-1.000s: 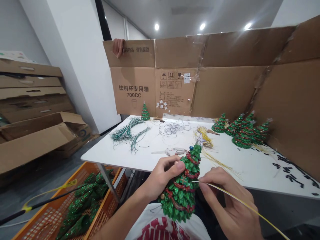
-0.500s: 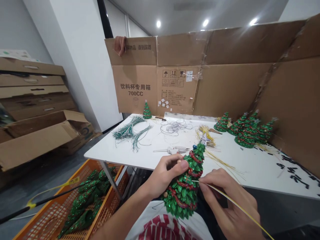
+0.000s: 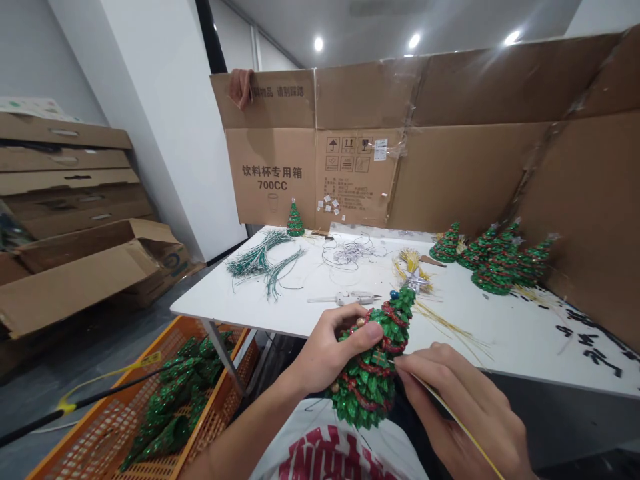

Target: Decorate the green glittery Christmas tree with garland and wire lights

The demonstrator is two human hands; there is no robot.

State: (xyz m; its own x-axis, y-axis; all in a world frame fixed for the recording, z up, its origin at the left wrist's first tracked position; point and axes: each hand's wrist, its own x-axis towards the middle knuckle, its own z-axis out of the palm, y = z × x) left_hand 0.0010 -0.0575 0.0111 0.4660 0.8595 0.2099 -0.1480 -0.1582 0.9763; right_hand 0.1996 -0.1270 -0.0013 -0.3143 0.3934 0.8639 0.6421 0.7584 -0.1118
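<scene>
My left hand (image 3: 335,353) grips a green tinsel-covered Christmas tree ornament (image 3: 373,373) around its middle, tilted with the tip up and to the right. Red garland winds around the tree, and a small blue bead and a silver star sit near its top. My right hand (image 3: 453,400) pinches a long yellow wire (image 3: 453,420), and the wire's near end reaches the tree's right side. The exact point of contact is hidden behind my fingers.
The white table (image 3: 240,307) holds a hot glue gun (image 3: 345,299), green wires (image 3: 260,263), silver wire (image 3: 350,255), yellow wires (image 3: 413,270) and several finished trees (image 3: 495,270). Cardboard (image 3: 450,173) walls its far side. An orange crate (image 3: 150,407) of green cones stands at lower left.
The tree has moved up and right, and it tilts more. My right hand has moved closer to it, and less of the yellow wire shows beyond that hand.
</scene>
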